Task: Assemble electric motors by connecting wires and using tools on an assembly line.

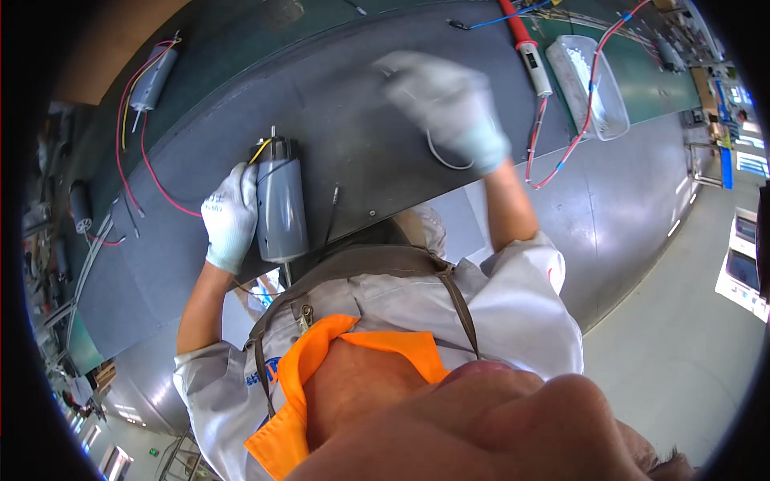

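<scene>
A grey cylindrical motor (281, 212) lies on the dark worktop with its shafts pointing away from and toward me. My left hand (233, 210), in a white knit glove, is closed around its left side. Yellow and black wires come out at the motor's dark far end. My right hand (445, 108), gloved too, is over the worktop to the right of the motor. Motion smears its fingers, so their grip cannot be made out. Under that hand curves a thin white strip (443, 158); whether it is held is unclear.
A second grey motor (155, 78) with red and yellow wires lies at the far left. On the right are a red-and-white handheld tool (531, 60) with a red cable and a clear plastic box (613, 112) holding small white pieces. A dark lead (333, 212) lies near the front edge.
</scene>
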